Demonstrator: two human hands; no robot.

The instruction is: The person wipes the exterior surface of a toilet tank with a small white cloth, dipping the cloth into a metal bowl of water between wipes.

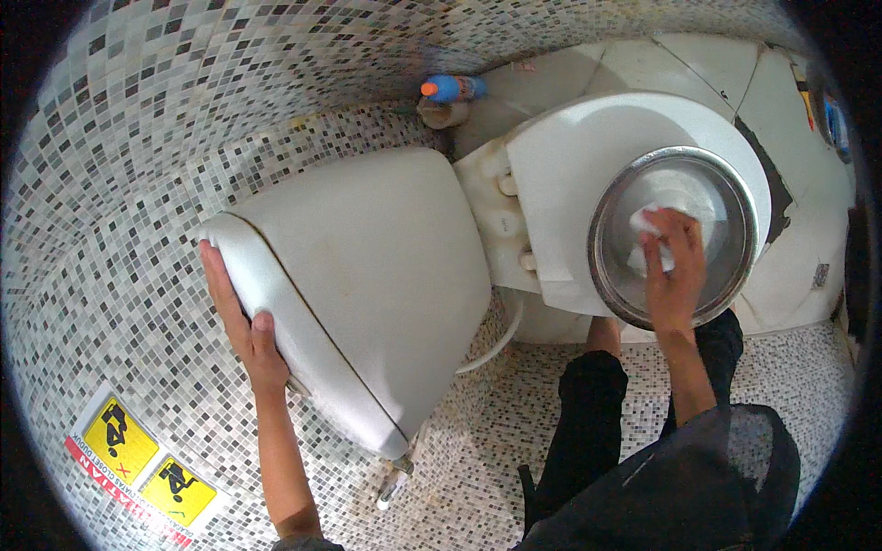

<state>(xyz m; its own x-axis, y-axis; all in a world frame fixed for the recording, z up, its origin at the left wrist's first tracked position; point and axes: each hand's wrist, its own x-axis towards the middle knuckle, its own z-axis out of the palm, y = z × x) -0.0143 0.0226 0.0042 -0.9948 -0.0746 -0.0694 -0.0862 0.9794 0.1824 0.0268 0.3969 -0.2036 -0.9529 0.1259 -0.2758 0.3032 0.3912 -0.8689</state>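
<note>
My left hand (242, 320) lies along the edge of the white toilet cistern's lid (303, 324), fingers extended flat and thumb apart on its surface. On the toilet's lowered seat lid (586, 179) stands a round metal bowl (679, 162) with a broad shiny rim. My right hand (674, 262) reaches down into the bowl and pinches a crumpled white cloth or wipe (641, 219). Part of that white material (637, 260) shows below my fingers. Whether liquid covers the bowl's bottom is hard to tell.
An orange-capped blue bottle (451, 89) is by the wall behind the toilet, near a brownish roll-like object (441, 113). A white hose (496, 348) curves beside the cistern. Yellow warning signs (120, 441) with writing are on the mosaic wall. Dark broken flooring (765, 165) borders the toilet.
</note>
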